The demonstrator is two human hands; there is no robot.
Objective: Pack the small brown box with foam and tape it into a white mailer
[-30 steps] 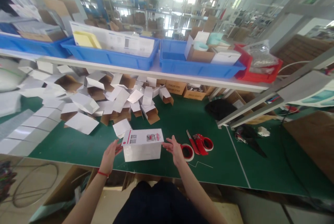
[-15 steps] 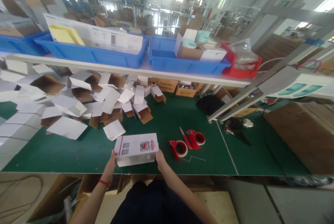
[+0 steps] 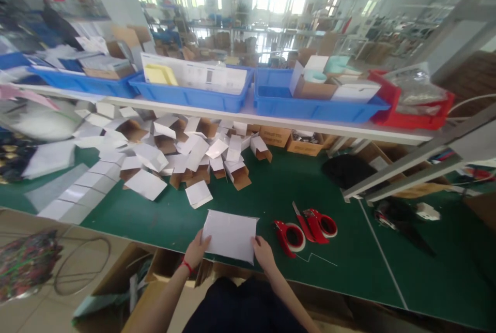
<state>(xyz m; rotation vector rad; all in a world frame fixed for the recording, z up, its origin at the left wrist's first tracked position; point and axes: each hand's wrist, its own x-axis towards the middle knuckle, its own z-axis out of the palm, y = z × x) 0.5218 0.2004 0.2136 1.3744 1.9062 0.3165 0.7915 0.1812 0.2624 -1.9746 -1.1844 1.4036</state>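
A white cardboard box [image 3: 231, 235] with a plain face upward lies at the front edge of the green table, between my hands. My left hand [image 3: 197, 248] grips its left end, thumb over the top face. At the right end, my right hand [image 3: 263, 253] holds it with the thumb near the corner; the other fingers are partly hidden. Right of the box are two red tape dispensers [image 3: 287, 238] with rolls of tape in them. A utility knife [image 3: 303, 223] with its blade out lies against them. Behind the box sits a small white carton [image 3: 199, 194].
Many open white cartons [image 3: 196, 153] are heaped at the back left. A row of flat white boxes [image 3: 83, 191] lies at left. Overhead, a shelf [image 3: 267, 120] carries blue bins [image 3: 313, 109] and a red bin [image 3: 408, 116]. Its metal supports [image 3: 387, 180] come down at right.
The box has turned over in my hands: its printed side no longer shows and a plain white face is up. My view has swung to the left.
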